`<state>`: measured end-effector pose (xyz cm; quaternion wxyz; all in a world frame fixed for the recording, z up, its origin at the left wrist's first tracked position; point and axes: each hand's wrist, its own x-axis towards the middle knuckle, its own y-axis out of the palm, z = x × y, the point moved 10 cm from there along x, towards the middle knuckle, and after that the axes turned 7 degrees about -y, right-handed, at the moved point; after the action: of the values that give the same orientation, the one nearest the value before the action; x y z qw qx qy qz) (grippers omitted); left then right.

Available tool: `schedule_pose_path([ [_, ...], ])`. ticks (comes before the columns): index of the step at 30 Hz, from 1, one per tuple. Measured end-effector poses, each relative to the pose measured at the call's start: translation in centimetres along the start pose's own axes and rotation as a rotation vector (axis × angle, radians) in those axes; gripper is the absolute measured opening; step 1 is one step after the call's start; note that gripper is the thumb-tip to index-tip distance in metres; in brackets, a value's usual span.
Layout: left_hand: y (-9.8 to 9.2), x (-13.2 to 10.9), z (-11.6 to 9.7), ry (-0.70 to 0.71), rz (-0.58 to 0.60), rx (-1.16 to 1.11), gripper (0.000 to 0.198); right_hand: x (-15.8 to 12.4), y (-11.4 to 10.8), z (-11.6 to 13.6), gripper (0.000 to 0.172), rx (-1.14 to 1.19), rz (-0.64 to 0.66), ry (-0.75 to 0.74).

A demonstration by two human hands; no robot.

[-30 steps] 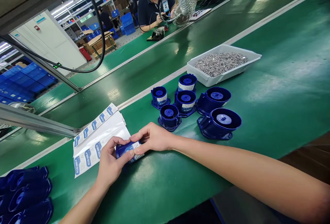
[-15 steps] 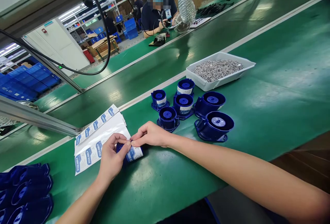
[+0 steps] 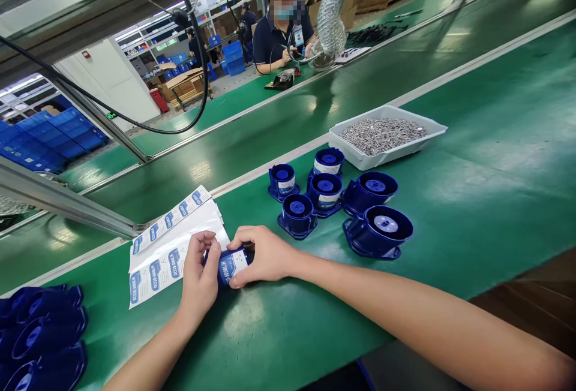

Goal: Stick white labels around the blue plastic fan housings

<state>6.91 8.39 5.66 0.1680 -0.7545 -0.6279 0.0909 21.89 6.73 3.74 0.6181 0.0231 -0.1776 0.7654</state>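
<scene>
Between my hands, just above the green work surface (image 3: pixel 315 313), is a round blue plastic pump housing with a blue-and-white printed label (image 3: pixel 231 266) on its side. My left hand (image 3: pixel 201 268) grips the housing's left end, thumb along its side. From the right, my right hand (image 3: pixel 265 254) closes around the other end, its thumb at the label's lower edge. Much of the housing is hidden behind the fingers. A sheet of the same labels (image 3: pixel 164 277) lies just left of my left hand. Several more blue housings (image 3: pixel 297 208) stand to the right, some showing labels.
A white tray (image 3: pixel 360 159) full of small metal screws or pins sits behind the standing housings. More blue housings (image 3: pixel 38 337) are grouped at the lower left. A metal post (image 3: pixel 81 202) rises at left. Across the line, a masked person (image 3: pixel 283 37) works beside a foil duct (image 3: pixel 332 13).
My right hand has shifted from a fingertip pinch at the label's upper edge to a wider grip around the housing's right end. My left hand has moved slightly right. The view has tilted up a little.
</scene>
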Motion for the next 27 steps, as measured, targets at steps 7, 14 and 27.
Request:
schedule_pose_path([
  [7,0.4,-1.1,-0.4,0.058,-0.004,0.018,0.026,0.4,0.5,-3.9,0.052,0.32,-0.017,0.261],
  [14,0.3,-0.6,0.6,0.039,0.025,-0.108,0.032,0.3,-0.3,-1.7,0.046,0.181,-0.062,0.133],
  [27,0.2,-1.7,0.5,0.154,-0.016,-0.094,0.034,-0.5,1.9,2.9,0.059,-0.288,0.042,-0.212],
])
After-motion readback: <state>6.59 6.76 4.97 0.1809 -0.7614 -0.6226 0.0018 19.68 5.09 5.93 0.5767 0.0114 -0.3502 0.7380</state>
